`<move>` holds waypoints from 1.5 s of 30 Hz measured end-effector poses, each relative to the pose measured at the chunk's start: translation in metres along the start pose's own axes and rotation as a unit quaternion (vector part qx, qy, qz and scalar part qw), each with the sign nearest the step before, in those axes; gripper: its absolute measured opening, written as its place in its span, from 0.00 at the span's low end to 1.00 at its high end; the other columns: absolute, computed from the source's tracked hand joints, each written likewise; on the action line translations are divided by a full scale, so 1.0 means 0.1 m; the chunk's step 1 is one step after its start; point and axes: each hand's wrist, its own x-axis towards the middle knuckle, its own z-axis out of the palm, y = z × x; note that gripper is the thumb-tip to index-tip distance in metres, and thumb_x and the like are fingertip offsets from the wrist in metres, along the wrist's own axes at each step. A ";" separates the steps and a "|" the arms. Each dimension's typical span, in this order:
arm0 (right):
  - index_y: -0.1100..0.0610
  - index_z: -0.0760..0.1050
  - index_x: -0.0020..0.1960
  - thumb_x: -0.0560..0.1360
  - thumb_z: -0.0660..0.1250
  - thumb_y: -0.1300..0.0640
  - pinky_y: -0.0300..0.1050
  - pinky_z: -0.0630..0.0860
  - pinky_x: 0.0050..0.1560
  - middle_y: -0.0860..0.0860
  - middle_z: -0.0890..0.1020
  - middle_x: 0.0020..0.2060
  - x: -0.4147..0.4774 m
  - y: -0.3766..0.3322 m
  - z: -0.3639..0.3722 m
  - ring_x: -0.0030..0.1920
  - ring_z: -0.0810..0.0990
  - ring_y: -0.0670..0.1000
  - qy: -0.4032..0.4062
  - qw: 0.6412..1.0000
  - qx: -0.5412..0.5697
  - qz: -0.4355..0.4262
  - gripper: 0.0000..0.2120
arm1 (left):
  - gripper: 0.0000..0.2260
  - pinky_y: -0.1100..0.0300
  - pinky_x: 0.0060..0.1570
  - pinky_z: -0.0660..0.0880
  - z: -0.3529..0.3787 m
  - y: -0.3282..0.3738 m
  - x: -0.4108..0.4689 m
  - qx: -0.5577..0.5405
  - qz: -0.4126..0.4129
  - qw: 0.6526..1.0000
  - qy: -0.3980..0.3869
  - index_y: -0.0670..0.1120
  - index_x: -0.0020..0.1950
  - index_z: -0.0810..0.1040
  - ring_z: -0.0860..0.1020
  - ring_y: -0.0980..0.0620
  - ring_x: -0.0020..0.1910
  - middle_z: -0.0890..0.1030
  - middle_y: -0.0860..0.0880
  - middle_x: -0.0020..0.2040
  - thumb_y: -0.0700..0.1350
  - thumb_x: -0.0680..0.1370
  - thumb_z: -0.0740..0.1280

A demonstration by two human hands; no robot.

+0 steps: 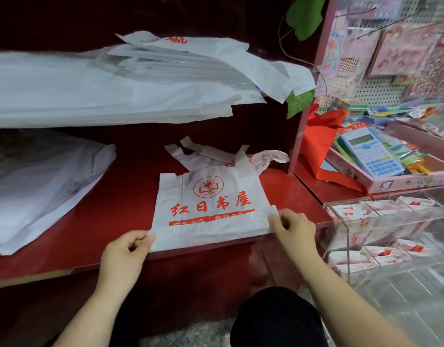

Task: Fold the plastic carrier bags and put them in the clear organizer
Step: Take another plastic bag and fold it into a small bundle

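Upper left, a stack of unfolded bags [90, 96] waits. Lower right, the clear organizer [347, 246] already holds folded ones. At centre, 1 printed carrier bag [208, 204] lies flat on the red bench [103, 221] — the left hand [127, 251] and right hand [293, 229] each have their grip clamped on a near corner, probably to fold it over.

The white carrier bag [208, 205] is printed with red characters and a round red emblem. The counter [115, 216] beneath it is coloured red, the calculator [371, 154] to its right pale blue.
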 end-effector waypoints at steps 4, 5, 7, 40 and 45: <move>0.60 0.80 0.39 0.62 0.45 0.42 0.43 0.53 0.41 0.55 0.78 0.31 0.00 -0.04 0.12 0.43 0.75 0.61 0.028 0.996 -0.079 0.010 0.30 | 0.04 0.65 0.34 0.64 0.10 -0.02 0.02 0.072 0.011 0.997 0.040 0.38 0.43 0.81 0.71 0.46 0.29 0.72 0.49 0.27 0.38 0.74 0.68; 0.59 0.80 0.42 0.64 0.47 0.45 0.45 0.53 0.42 0.56 0.80 0.34 0.01 -0.04 0.13 0.46 0.75 0.61 0.026 0.995 -0.099 0.016 0.28 | 0.05 0.58 0.37 0.64 0.12 -0.01 0.03 0.095 0.020 0.994 0.046 0.38 0.43 0.82 0.72 0.41 0.30 0.71 0.48 0.26 0.39 0.75 0.68; 0.59 0.80 0.47 0.67 0.50 0.49 0.46 0.54 0.47 0.57 0.81 0.38 0.02 -0.05 0.13 0.50 0.74 0.59 0.016 0.989 -0.145 0.024 0.23 | 0.06 0.57 0.38 0.62 0.14 0.06 0.04 0.146 0.025 0.988 0.045 0.39 0.42 0.82 0.72 0.40 0.30 0.69 0.49 0.25 0.40 0.75 0.68; 0.57 0.79 0.55 0.81 0.41 0.45 0.48 0.62 0.60 0.54 0.81 0.56 -0.19 -0.20 0.34 0.57 0.79 0.55 -0.113 0.933 -0.230 -0.254 0.30 | 0.40 0.48 0.70 0.34 0.68 0.44 -0.01 0.448 0.186 0.823 -0.295 0.58 0.74 0.35 0.35 0.49 0.74 0.29 0.55 0.66 0.68 0.73 0.57; 0.57 0.79 0.56 0.78 0.37 0.38 0.49 0.60 0.63 0.52 0.81 0.56 -0.06 -0.04 0.00 0.55 0.80 0.54 -0.189 0.920 -0.296 -0.174 0.37 | 0.53 0.60 0.68 0.51 0.19 0.09 0.14 0.436 0.236 0.837 -0.232 0.48 0.75 0.54 0.66 0.48 0.69 0.63 0.44 0.72 0.66 0.58 0.75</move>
